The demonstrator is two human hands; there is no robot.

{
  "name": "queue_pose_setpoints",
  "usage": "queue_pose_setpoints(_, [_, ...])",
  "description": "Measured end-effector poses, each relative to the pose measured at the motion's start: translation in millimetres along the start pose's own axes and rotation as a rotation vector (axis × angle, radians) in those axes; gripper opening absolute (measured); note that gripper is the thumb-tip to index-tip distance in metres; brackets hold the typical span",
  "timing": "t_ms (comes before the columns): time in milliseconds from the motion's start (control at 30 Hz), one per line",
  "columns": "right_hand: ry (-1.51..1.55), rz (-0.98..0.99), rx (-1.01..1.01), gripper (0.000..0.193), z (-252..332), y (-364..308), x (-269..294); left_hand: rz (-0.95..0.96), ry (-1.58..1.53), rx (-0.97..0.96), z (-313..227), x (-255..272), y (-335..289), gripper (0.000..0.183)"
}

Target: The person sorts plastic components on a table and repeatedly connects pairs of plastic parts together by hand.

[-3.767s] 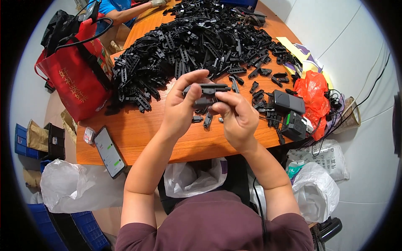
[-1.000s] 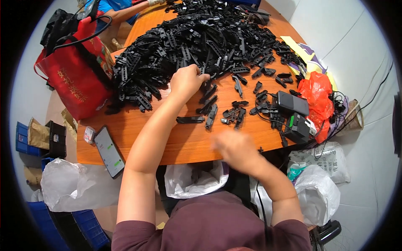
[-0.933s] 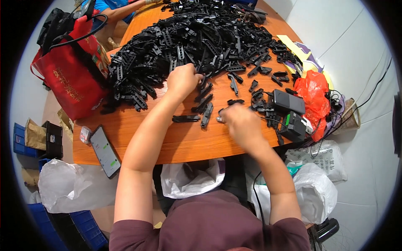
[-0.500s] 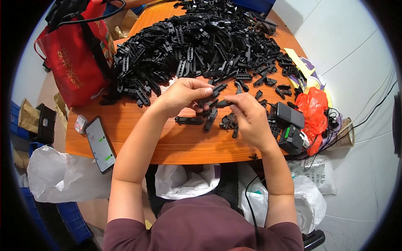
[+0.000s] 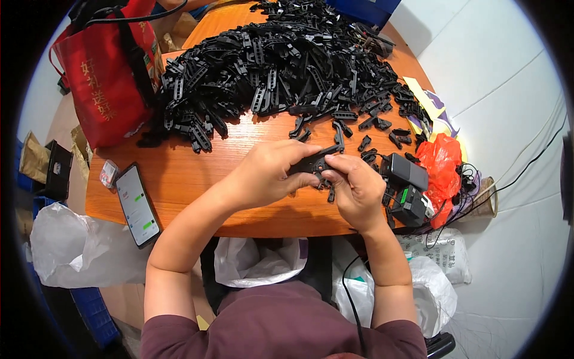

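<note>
A dark plastic part point(image 5: 311, 161) is held between my two hands, just above the near part of the wooden table. My left hand point(image 5: 269, 173) grips it from the left, thumb below and fingers above. From the right, my right hand point(image 5: 360, 190) pinches its other end between thumb and curled fingers. My fingers cover much of the part, so its full shape is hidden. Beyond my hands rises a big heap of black plastic parts point(image 5: 263, 69). Several loose black parts point(image 5: 365, 143) lie on the table close to my right hand.
A phone point(image 5: 139, 206) with a lit screen lies at the table's left edge, below a red bag point(image 5: 107, 90). To the right are two black boxy devices point(image 5: 408, 172), cables and an orange-red plastic bag point(image 5: 441, 167). A white bag point(image 5: 258, 272) hangs open under the near edge.
Both hands have come closer together and moved slightly nearer to me. Earlier each held a dark piece, apart; now both grip one part. The view has shifted slightly.
</note>
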State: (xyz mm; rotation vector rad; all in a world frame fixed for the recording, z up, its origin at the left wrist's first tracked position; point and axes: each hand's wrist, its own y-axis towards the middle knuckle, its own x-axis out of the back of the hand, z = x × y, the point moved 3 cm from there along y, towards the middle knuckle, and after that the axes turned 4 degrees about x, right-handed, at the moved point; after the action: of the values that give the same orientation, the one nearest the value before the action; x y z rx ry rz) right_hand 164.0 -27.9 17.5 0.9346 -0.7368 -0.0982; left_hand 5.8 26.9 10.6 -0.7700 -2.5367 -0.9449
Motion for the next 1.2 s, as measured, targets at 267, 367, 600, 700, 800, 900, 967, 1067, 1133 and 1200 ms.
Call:
queue_pose_setpoints(267, [-0.151, 0.061, -0.121, 0.031, 11, 1, 5, -0.107, 0.227, -0.171, -15, -2, -5, 0.029])
queue_pose_setpoints(367, [-0.094, 0.080, -0.079, 0.032, 9, -5, 5, -0.087, 0.263, -0.205, -20, -4, -7, 0.030])
queue_pose_setpoints(600, [0.113, 0.128, -0.173, 0.033, 14, -5, 10, -0.081, 0.261, -0.230, -16, -4, -16, 0.046])
queue_pose_setpoints(700, [0.007, 0.098, -0.080, 0.030, 19, -11, 12, 0.030, 0.024, 0.016, -7, -2, -22, 0.075])
queue_pose_setpoints(800, [0.099, 0.266, -0.163, 0.026, 27, -26, 11, 0.186, -0.193, 0.147, 17, 7, -18, 0.080])
queue_pose_setpoints(900, [0.209, 0.512, -0.140, 0.025, 47, -54, -12, -0.068, 0.184, 0.445, 69, 31, -7, 0.039])
queue_pose_setpoints(967, [0.233, 0.464, -0.138, 0.024, 44, -66, -23, -0.102, 0.409, 0.471, 78, 29, 16, 0.026])
queue_pose_setpoints(1067, [0.039, 0.298, -0.168, 0.020, 15, -58, -23, -0.026, 0.479, 0.589, 95, 8, 41, 0.026])
queue_pose_setpoints(1133, [-0.069, 0.225, -0.223, 0.013, -16, -45, -18, 0.029, 0.493, 0.608, 102, -10, 53, 0.027])
queue_pose_setpoints(1200, [-0.180, 0.250, -0.295, 0.009, -43, -31, -14, -0.027, 0.460, 0.544, 114, -21, 54, 0.020])
